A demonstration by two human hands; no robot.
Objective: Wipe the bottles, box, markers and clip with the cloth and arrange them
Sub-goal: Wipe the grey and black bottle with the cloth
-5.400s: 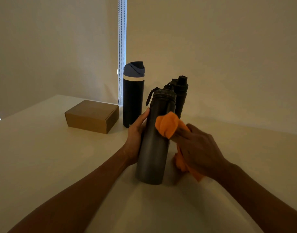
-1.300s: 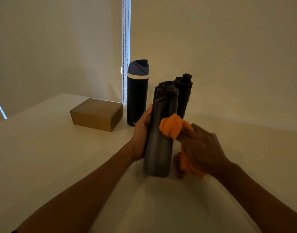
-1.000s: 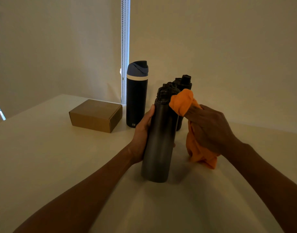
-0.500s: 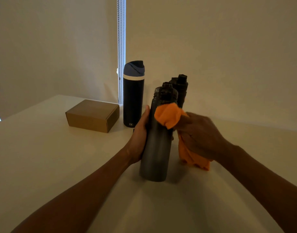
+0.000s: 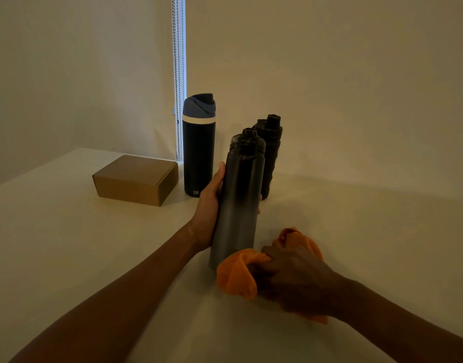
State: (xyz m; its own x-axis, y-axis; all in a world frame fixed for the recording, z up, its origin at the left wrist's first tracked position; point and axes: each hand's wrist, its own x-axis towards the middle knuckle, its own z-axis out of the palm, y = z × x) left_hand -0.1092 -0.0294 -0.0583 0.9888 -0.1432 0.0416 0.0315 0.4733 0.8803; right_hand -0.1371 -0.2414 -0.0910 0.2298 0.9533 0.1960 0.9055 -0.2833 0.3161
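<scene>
Grey bottle (image 5: 238, 200) upright mid-table, left hand (image 5: 208, 209) wrapped round its middle, right hand (image 5: 294, 277) bunching soft cloth (image 5: 235, 275) at base; prob. rigid, slick metal w/ tippy height, so grip mid-body.

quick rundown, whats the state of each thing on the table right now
grey bottle: upright, lid on, held by the left hand
orange cloth: bunched in the right hand, at the grey bottle's base
blue-capped bottle: upright, cap shut, nothing touching it
black bottle: upright behind the grey one, cap on
cardboard box: closed, lying flat
</scene>
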